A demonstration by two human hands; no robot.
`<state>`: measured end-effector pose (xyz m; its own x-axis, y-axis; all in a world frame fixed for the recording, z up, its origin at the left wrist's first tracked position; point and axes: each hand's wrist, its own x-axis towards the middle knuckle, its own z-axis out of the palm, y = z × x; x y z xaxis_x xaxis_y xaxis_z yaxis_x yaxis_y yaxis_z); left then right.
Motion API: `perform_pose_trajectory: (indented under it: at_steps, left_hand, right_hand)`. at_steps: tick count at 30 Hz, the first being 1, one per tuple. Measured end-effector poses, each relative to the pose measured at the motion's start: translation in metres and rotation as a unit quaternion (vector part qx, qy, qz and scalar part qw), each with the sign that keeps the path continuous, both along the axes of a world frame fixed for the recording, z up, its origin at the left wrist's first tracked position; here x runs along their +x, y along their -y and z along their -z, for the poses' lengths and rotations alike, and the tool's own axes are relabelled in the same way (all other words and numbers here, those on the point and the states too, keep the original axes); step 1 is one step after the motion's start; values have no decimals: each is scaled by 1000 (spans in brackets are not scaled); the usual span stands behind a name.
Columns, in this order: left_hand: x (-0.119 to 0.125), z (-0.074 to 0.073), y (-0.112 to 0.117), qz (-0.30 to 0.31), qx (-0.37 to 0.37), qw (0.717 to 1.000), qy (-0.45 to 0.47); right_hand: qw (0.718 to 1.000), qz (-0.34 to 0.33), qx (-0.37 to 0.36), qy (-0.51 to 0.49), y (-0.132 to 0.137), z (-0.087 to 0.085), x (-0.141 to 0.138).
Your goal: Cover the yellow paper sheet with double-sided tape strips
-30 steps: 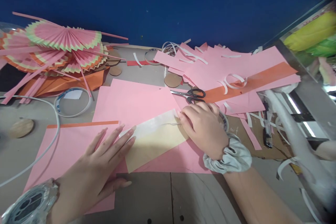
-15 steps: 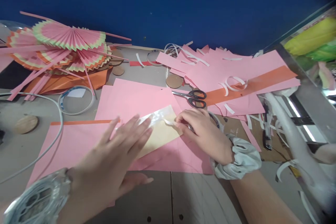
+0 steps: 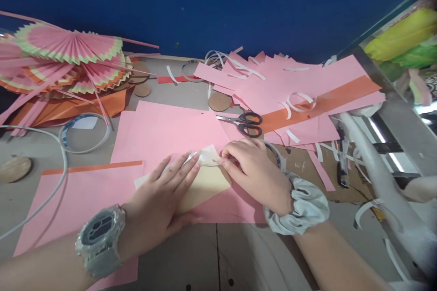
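Note:
A pale yellow sheet lies at a slant over pink paper on the desk. Along its upper edge runs a shiny white strip, which looks like tape with a backing. My left hand rests flat on the sheet, fingers outstretched and the tips reaching the strip. Thumb and forefinger of my right hand pinch the strip's right end, which curls slightly off the sheet. Just beyond that hand lie black-handled scissors.
Folded pink paper fans pile up at the left. A tape roll and a white cable lie below them. Pink sheets with white scraps heap at the back right. A cutter lies on brown cardboard.
My left hand has settled flat on the sheet, its fingers closer together. My right hand still pinches the strip's end. The whole view has shifted slightly.

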<state>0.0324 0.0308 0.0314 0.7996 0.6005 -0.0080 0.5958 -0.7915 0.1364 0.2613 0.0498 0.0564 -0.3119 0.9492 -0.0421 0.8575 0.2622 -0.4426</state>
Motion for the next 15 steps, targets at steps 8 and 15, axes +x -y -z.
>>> perform_pose_trajectory:
  at_steps: [8, 15]
  left_hand:
    - [0, 3, 2, -5, -8, 1000, 28]
    - [-2, 7, 3, -6, -17, 1000, 21]
  right_hand:
    - [998, 56, -5, -2, -3, 6, -10]
    - [998, 66, -16, 12, -5, 8, -12]
